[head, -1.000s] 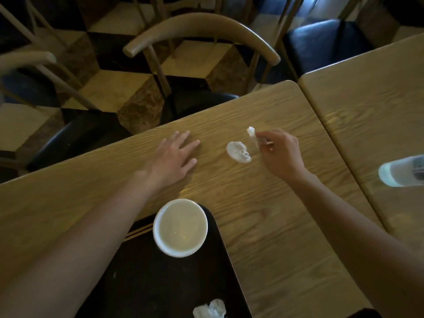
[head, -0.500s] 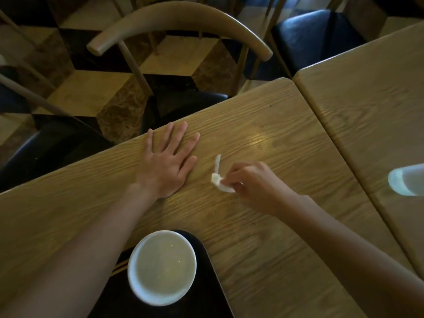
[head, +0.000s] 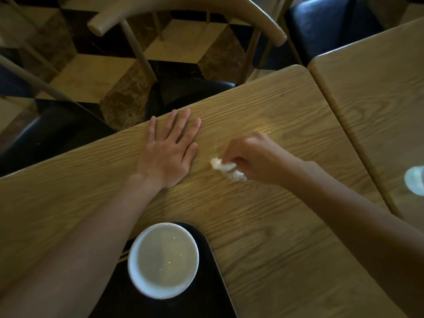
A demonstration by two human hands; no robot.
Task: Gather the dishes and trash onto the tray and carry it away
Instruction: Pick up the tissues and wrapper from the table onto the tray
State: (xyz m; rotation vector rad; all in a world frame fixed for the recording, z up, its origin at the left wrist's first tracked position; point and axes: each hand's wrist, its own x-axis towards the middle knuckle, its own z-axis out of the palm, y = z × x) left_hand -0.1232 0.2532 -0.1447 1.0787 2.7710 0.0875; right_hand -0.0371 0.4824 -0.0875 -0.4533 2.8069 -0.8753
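Note:
A dark tray (head: 215, 292) lies at the near edge of the wooden table (head: 286, 260). A white bowl (head: 163, 260) stands on the tray's far corner. My right hand (head: 257, 157) pinches crumpled white tissue (head: 226, 168) just above the tabletop, a little beyond the tray. My left hand (head: 168, 150) rests flat on the table, palm down, fingers spread, to the left of the tissue. It holds nothing.
A wooden chair (head: 183, 10) with a dark seat stands at the table's far edge. A second table (head: 378, 92) adjoins on the right, with a pale bottle (head: 415, 183) lying at the frame's right edge. Another dark seat (head: 332, 26) is behind.
My right hand took the tissue pieces off the table and drew them toward me and the tray. My left hand flattened and stayed in place. The view tilted down.

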